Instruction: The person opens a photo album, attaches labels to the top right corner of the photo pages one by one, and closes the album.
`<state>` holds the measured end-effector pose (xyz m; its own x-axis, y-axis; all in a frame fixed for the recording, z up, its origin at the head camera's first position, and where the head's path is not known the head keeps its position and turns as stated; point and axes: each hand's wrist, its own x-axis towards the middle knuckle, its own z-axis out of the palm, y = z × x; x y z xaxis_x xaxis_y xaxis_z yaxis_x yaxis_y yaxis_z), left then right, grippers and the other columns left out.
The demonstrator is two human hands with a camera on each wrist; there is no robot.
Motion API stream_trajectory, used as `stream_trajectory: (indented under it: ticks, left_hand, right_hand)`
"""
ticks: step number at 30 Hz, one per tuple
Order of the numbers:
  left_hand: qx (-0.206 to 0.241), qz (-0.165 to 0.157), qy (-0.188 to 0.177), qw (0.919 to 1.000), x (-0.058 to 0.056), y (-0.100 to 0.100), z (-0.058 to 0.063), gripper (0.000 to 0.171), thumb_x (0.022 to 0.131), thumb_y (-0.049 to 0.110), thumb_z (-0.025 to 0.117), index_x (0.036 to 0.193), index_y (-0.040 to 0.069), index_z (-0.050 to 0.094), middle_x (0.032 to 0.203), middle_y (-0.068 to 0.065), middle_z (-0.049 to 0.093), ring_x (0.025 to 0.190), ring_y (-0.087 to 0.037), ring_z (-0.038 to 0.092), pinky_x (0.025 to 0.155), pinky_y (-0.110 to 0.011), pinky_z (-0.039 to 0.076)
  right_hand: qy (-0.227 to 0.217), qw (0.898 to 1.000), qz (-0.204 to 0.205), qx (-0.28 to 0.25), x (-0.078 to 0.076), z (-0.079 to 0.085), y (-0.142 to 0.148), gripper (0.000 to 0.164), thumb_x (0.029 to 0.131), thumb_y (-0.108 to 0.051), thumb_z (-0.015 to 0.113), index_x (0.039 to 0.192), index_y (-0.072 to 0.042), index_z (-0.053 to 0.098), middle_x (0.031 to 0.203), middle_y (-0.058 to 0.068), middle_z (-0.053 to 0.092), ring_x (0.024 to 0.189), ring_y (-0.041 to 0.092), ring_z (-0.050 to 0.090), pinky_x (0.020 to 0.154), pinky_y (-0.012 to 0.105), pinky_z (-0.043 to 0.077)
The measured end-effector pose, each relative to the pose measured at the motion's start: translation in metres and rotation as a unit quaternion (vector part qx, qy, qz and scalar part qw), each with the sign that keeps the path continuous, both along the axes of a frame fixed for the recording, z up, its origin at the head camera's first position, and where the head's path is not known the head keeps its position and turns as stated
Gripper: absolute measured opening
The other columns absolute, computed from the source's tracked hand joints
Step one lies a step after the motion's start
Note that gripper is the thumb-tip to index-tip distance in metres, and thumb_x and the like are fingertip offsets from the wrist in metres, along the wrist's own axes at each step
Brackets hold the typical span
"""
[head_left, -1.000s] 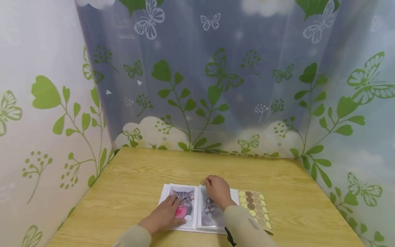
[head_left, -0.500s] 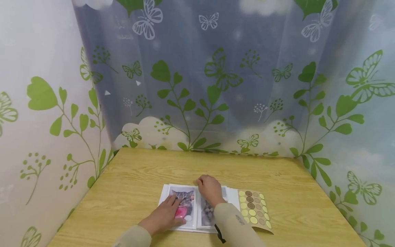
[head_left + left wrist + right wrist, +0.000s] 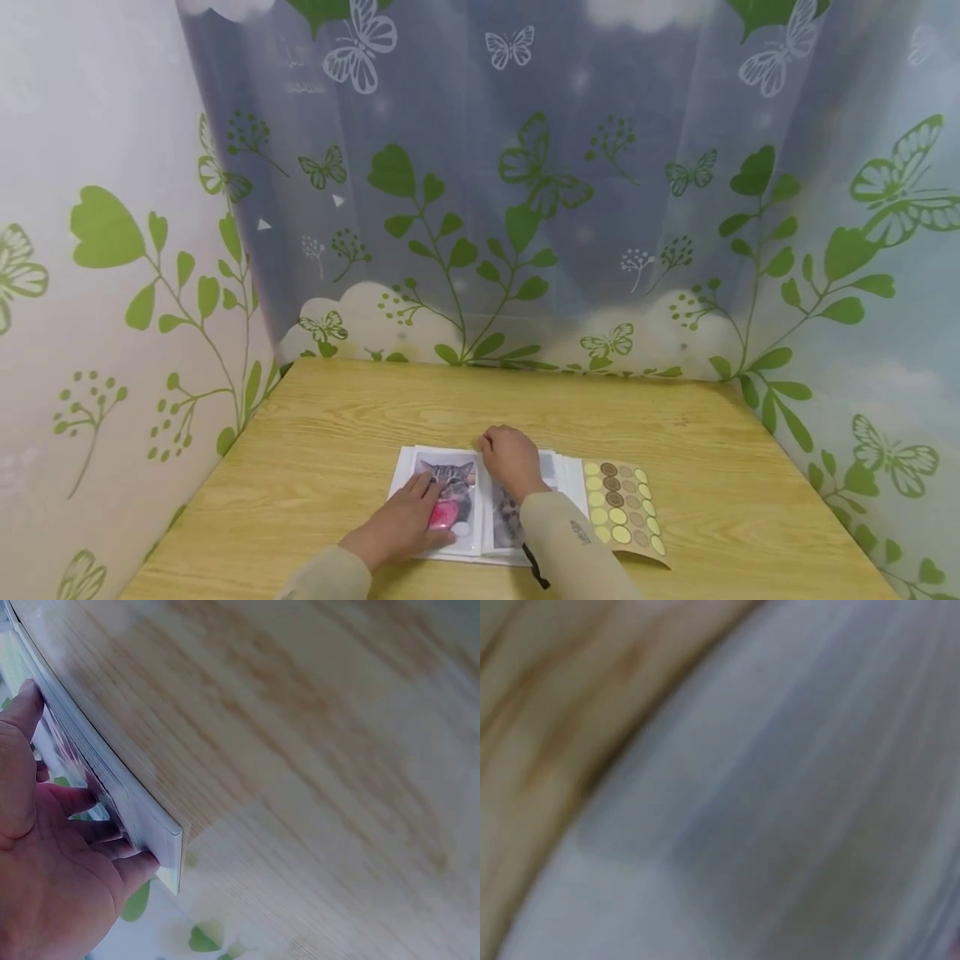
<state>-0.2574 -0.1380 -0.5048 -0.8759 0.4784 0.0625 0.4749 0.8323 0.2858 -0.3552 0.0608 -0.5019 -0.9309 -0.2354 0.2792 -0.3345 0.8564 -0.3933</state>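
Note:
An open photo album with white pages lies on the table. Its left page shows a photo of a cat with something pink, and its right page a darker cat picture. My left hand rests on the left page, fingers extended; in the left wrist view this hand lies against the album. My right hand is at the top inner corner of the right page, its fingers curled. Those fingertips, and the small round yellowish sticker seen there earlier, are hidden.
Right of the album, a sheet of round stickers in yellow, tan and brown lies with a lifted lower corner. The wood-grain table meets a leaf-and-butterfly patterned curtain behind. The right wrist view is blurred.
My right hand, pinching a small round yellowish sticker a second ago, has shifted left toward the album's fold and then stayed there. My left hand has kept its place.

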Motion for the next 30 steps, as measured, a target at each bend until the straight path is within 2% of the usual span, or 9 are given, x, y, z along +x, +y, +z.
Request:
stream_trajectory:
  ticks: [9, 15, 18, 24, 30]
  left_hand:
    - [-0.005, -0.008, 0.016, 0.9998, 0.000, 0.001, -0.002, 0.080, 0.087, 0.046, 0.072, 0.135, -0.014, 0.048, 0.142, -0.035, 0.042, 0.133, -0.049, 0.039, 0.110, -0.055, 0.035]
    - [-0.004, -0.017, 0.037, 0.9991, 0.001, 0.000, -0.001, 0.079, 0.086, 0.045, 0.073, 0.132, -0.015, 0.050, 0.138, -0.035, 0.044, 0.130, -0.050, 0.042, 0.108, -0.056, 0.036]
    - [-0.005, -0.015, 0.035, 0.9993, 0.001, 0.000, 0.000, 0.078, 0.087, 0.045, 0.072, 0.132, -0.015, 0.050, 0.139, -0.035, 0.044, 0.131, -0.050, 0.042, 0.108, -0.056, 0.036]
    - [-0.007, -0.010, 0.024, 0.9996, 0.001, 0.001, 0.001, 0.079, 0.086, 0.045, 0.073, 0.133, -0.014, 0.049, 0.140, -0.035, 0.043, 0.132, -0.049, 0.041, 0.109, -0.055, 0.035]
    - [-0.008, -0.007, 0.026, 0.9996, 0.000, 0.001, -0.001, 0.080, 0.086, 0.045, 0.073, 0.134, -0.014, 0.050, 0.140, -0.035, 0.044, 0.132, -0.049, 0.041, 0.109, -0.055, 0.036]
  right_hand:
    - [0.027, 0.999, 0.002, 0.037, -0.001, -0.006, -0.002, 0.019, 0.100, -0.022, 0.058, 0.096, -0.012, 0.074, 0.082, 0.002, 0.069, 0.070, 0.020, 0.065, 0.062, 0.037, 0.054]
    - [0.069, 0.996, 0.018, 0.062, -0.001, -0.011, -0.006, 0.016, 0.096, -0.023, 0.064, 0.089, -0.012, 0.074, 0.079, 0.002, 0.066, 0.072, 0.020, 0.064, 0.065, 0.039, 0.055]
    - [0.084, 0.993, 0.024, 0.082, 0.000, -0.011, -0.009, 0.016, 0.094, -0.025, 0.067, 0.087, -0.013, 0.075, 0.079, 0.000, 0.063, 0.075, 0.020, 0.062, 0.069, 0.041, 0.054]
    - [0.065, 0.992, 0.026, 0.110, 0.006, -0.009, -0.016, 0.016, 0.093, -0.028, 0.068, 0.089, -0.016, 0.076, 0.087, 0.000, 0.063, 0.087, 0.022, 0.061, 0.083, 0.045, 0.050]
    - [0.067, 0.988, 0.031, 0.133, 0.006, -0.012, -0.018, 0.016, 0.094, -0.030, 0.068, 0.091, -0.017, 0.077, 0.089, -0.001, 0.065, 0.089, 0.021, 0.060, 0.086, 0.044, 0.049]
